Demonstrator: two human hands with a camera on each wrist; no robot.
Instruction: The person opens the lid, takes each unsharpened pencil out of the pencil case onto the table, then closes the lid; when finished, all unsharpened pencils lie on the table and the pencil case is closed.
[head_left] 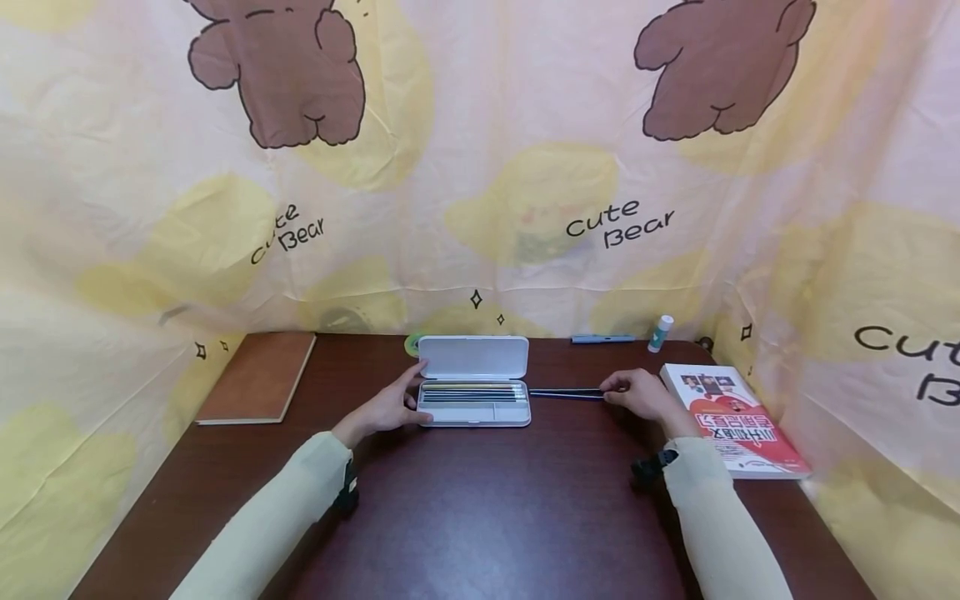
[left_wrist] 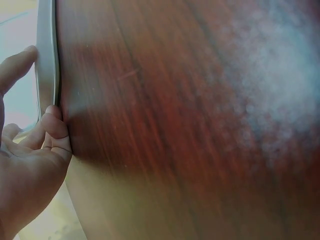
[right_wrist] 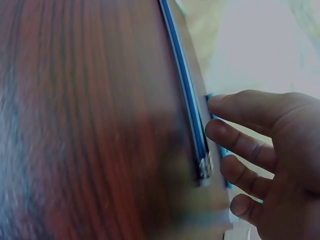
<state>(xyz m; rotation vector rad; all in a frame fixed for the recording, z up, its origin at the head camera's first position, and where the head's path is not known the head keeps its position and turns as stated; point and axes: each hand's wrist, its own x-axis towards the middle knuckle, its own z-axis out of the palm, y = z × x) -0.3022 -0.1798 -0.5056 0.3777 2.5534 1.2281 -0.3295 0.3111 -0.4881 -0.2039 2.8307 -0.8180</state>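
Note:
An open white pencil case (head_left: 457, 415) lies on the table, lid (head_left: 474, 357) tipped back, several pencils (head_left: 468, 393) in its rear compartment. My left hand (head_left: 390, 408) holds the case's left end, thumb by the front corner and a finger up near the lid's hinge. In the left wrist view, its fingertips (left_wrist: 55, 122) press against the case's side. Right of the case, dark blue pencils (head_left: 566, 393) lie on the table, their metal-banded eraser ends toward my right hand (head_left: 637, 396). The right wrist view shows that hand's fingers (right_wrist: 240, 137) spread beside these ends, with nothing between them.
A brown notebook (head_left: 258, 379) lies at the left and a red-and-white book (head_left: 735, 421) beyond my right hand. Along the back edge are a blue pen (head_left: 602, 339), a glue stick (head_left: 660, 333) and a green roll (head_left: 411, 344). A printed curtain (head_left: 525, 167) encloses the table.

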